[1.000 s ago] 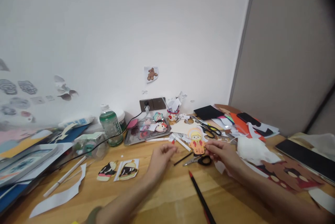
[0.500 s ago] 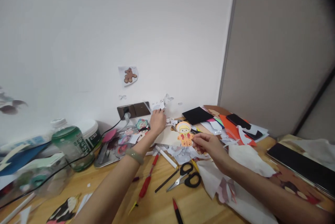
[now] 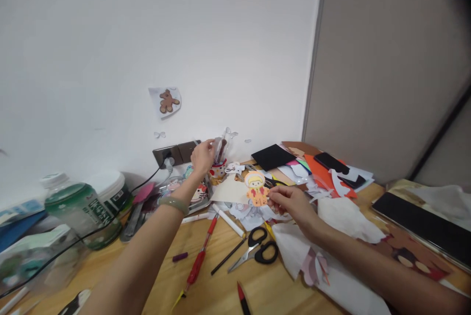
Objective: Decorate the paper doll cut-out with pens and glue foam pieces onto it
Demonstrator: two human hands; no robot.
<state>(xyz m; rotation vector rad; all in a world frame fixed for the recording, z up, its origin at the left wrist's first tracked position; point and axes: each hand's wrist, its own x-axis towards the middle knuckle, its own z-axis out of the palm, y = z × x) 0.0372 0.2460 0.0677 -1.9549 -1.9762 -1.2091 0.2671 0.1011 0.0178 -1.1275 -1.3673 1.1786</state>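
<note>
Left hand (image 3: pixel 203 157) stretched far across the desk, a green bangle (image 3: pixel 173 204) on the wrist, fingers pinched on a thin clear stick-like thing (image 3: pixel 220 147) that stands in a small printed cup (image 3: pixel 218 171) near the wall; what the stick is, too blurred to tell. Right hand (image 3: pixel 290 203) nearer the body, thumb and fingertips closed on the lower edge of an orange paper doll cutout (image 3: pixel 256 188), held upright just above the paper scraps (image 3: pixel 253 212). Cup just left of the cutout, apart from it, beside a metal tray (image 3: pixel 200 205) of stickers.

On the wooden desk (image 3: pixel 217 290) below the right hand: black-handled scissors (image 3: pixel 257 251), blades pointing left, a thin black stick (image 3: pixel 228 257) touching the blades, a white marker (image 3: pixel 228 220) and a red pen (image 3: pixel 196 263) lying aslant. Further left, a green-tinted bottle (image 3: pixel 83 214) with a white tub (image 3: pixel 106 188) behind it and a black cable (image 3: pixel 73 244) trailing to the wall socket (image 3: pixel 176 153). Above the socket, a gingerbread-man sticker (image 3: pixel 167 101) on the wall. To the right, a black card (image 3: pixel 273 156), orange paper (image 3: pixel 320 170), a dark phone (image 3: pixel 333 162) on the pile, and a black tablet (image 3: pixel 423 224) by the desk edge.
</note>
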